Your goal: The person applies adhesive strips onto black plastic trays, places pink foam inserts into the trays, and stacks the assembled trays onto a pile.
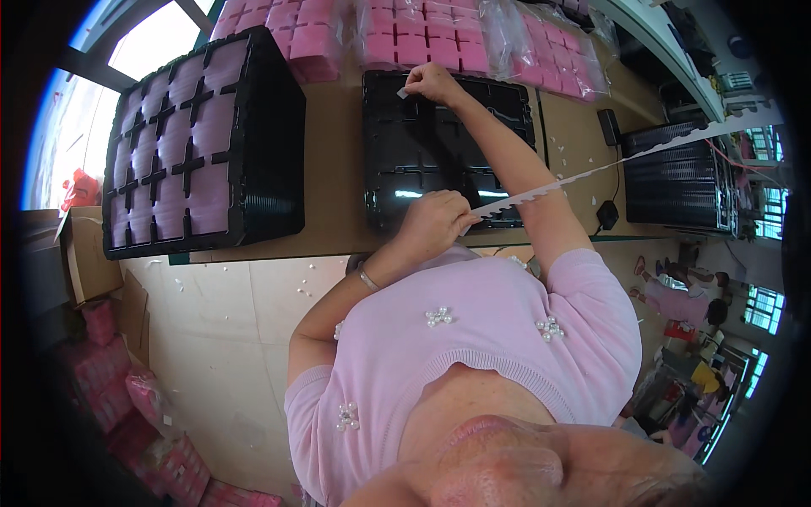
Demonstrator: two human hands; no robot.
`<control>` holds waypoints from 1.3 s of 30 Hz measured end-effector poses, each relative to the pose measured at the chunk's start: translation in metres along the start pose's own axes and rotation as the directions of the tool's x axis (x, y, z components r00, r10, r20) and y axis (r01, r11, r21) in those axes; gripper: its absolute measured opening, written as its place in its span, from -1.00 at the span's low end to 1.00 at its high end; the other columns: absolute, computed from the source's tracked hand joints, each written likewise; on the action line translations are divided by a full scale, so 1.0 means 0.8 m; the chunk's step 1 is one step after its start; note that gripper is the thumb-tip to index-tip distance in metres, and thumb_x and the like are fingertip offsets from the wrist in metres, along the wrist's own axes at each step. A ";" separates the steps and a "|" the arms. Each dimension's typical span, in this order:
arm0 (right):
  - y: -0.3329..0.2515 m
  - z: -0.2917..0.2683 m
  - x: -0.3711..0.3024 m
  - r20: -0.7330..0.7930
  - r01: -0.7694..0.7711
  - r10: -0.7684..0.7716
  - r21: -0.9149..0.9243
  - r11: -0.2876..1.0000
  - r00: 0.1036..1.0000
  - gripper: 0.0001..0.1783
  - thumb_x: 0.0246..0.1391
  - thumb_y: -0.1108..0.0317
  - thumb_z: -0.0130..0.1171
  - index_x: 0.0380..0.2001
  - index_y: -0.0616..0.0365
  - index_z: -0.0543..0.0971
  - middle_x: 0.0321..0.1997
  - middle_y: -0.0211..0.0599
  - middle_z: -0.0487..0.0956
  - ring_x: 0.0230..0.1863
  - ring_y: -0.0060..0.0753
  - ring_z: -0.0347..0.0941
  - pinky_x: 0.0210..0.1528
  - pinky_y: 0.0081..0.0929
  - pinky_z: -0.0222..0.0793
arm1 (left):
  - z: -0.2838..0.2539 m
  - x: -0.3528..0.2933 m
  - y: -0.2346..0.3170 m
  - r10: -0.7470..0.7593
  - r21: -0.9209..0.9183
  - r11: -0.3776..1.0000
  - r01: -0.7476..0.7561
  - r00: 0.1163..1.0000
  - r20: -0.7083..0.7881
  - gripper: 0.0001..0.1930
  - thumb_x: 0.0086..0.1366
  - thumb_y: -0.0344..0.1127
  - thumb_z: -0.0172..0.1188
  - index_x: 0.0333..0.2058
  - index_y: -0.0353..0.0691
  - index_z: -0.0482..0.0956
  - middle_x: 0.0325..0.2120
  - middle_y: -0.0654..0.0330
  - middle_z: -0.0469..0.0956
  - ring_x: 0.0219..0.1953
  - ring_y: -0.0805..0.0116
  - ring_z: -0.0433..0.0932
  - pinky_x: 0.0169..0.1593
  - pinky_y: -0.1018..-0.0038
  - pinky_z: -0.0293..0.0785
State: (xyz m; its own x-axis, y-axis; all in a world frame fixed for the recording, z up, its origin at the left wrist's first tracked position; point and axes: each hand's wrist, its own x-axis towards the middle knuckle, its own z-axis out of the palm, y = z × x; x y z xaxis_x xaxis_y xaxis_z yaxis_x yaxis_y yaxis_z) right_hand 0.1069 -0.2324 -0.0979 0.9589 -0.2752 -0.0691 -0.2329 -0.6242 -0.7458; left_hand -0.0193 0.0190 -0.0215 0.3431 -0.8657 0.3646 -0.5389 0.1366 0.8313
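Between its thumb and fingers my left hand (432,224) pinches the end of a long white strip (583,175) with a notched edge, which runs up to the right across my right forearm. My right hand (432,83) is reached out to the far edge of a glossy black plastic tray (393,144), its fingers closed on a small white sticker (402,94). The sticker is over the tray's far left part; I cannot tell whether it touches. My left hand is above the tray's near edge.
At left stands a tall stack of black trays (274,152) with pink foam blocks (207,198). Bagged pink foam (422,42) lines the table's back. More black trays (676,182) are stacked right, beside a black adapter (608,127) and cord. Pink packs (182,469) lie on the floor.
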 end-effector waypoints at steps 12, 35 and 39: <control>-0.017 0.042 0.035 -0.027 -0.009 -0.008 -0.570 0.822 1.000 -0.84 -0.32 0.25 0.34 -0.58 0.02 0.62 -0.46 -0.20 0.61 -0.33 -0.14 0.55 -0.24 -0.25 0.41 | -0.012 0.008 -0.009 -0.048 -0.095 0.995 0.036 0.991 -0.125 -0.80 0.14 -0.30 0.19 -0.55 -0.27 0.44 -0.61 0.14 0.40 -0.50 0.17 0.42 -0.38 0.31 0.32; -0.025 0.047 -0.016 0.214 0.647 -0.735 -0.665 0.373 0.644 -0.93 -0.18 0.44 0.11 -0.65 0.08 0.46 -0.53 -0.30 0.43 -0.41 -0.23 0.39 -0.24 -0.33 0.27 | -0.012 0.009 -0.001 -0.033 -0.027 0.999 0.029 0.986 -0.161 -0.79 0.13 -0.28 0.19 -0.56 -0.26 0.42 -0.58 0.13 0.42 -0.46 0.13 0.44 -0.36 0.27 0.35; -0.022 0.036 -0.035 -0.172 0.436 -0.494 -0.287 0.853 0.852 -0.86 -0.11 0.41 0.20 -0.58 0.14 0.43 -0.43 -0.38 0.46 -0.32 -0.46 0.41 -0.33 -0.44 0.28 | -0.006 0.008 -0.001 -0.034 -0.017 0.999 0.031 0.981 -0.189 -0.79 0.12 -0.30 0.20 -0.57 -0.26 0.42 -0.59 0.13 0.42 -0.47 0.12 0.44 -0.40 0.29 0.35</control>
State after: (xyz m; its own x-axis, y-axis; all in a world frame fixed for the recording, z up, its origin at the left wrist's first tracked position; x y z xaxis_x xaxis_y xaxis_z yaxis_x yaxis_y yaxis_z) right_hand 0.0888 -0.1930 -0.1019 0.9044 -0.0527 0.4235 0.1728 -0.8622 -0.4763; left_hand -0.0127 0.0156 -0.0176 0.5005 -0.7629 0.4093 -0.5149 0.1178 0.8491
